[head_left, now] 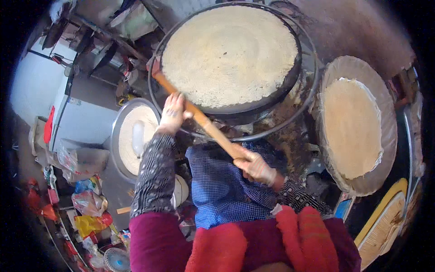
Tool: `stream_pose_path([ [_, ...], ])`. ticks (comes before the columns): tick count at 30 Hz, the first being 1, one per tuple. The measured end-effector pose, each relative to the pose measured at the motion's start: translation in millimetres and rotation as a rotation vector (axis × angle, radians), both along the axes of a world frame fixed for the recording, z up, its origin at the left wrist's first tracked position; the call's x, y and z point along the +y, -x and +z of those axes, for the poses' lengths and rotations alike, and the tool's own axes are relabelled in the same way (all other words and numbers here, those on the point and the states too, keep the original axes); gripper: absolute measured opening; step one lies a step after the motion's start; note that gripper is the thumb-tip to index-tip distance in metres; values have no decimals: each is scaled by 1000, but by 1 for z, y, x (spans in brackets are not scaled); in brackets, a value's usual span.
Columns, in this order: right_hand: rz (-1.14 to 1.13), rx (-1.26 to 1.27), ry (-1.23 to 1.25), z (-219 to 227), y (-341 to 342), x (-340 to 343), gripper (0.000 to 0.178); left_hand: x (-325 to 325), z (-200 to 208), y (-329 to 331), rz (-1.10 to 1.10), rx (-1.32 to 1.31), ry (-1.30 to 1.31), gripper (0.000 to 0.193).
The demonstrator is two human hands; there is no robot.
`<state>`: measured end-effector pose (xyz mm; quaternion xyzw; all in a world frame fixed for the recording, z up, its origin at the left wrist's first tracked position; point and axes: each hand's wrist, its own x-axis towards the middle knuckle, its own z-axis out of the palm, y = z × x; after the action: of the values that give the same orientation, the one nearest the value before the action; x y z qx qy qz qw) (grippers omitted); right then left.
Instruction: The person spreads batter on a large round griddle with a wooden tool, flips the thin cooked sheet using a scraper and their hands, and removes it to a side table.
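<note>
A large round griddle (pixel 290 93) stands in front of me, its top covered by a thin, pale round crepe (pixel 226 54). A long wooden bar (pixel 210 128) slants from the griddle's left edge down to the right, toward my apron. Its reddish far end rests by the rim. My left hand (pixel 174 111) is closed on the bar's upper part, close to the griddle. Around the lower end, in front of the blue checked apron (pixel 213 186), my right hand (pixel 258 167) is wrapped.
A metal ring (pixel 312 97) surrounds the griddle. To the left, a metal basin (pixel 118 158) holds pale batter and a whitish scoop (pixel 138 138). On the right stands a lined round basket (pixel 387 131) with tan crepes (pixel 351 129). Plastic bags (pixel 90 201) and a small fan (pixel 117 259) are at lower left.
</note>
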<state>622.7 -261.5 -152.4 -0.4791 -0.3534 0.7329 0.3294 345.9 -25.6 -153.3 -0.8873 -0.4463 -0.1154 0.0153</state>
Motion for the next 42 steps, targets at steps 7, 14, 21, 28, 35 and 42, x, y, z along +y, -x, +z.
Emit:
stream_pose_path([
  [7, 86, -451, -125, -4, -38, -94, 61, -81, 15, -45, -38, -26, -36, 88],
  [14, -686, -193, -42, -2, -79, -167, 60, -43, 11, -309, -672, -57, -113, 85],
  [21, -488, 254, 151, 26, -89, -109, 65, -3, 4, -250, -455, 31, 17, 83],
  [28, -200, 378, 197, 21, -62, -63, 56, -3, -3, -131, -181, 32, -31, 79],
  [35, -87, 75, 70, 12, -7, -47, 59, -28, -8, -29, 22, -5, 62, 85],
  [42, -225, -154, -52, 5, 1, -30, 56, -88, -38, 30, 63, 156, 91, 59],
])
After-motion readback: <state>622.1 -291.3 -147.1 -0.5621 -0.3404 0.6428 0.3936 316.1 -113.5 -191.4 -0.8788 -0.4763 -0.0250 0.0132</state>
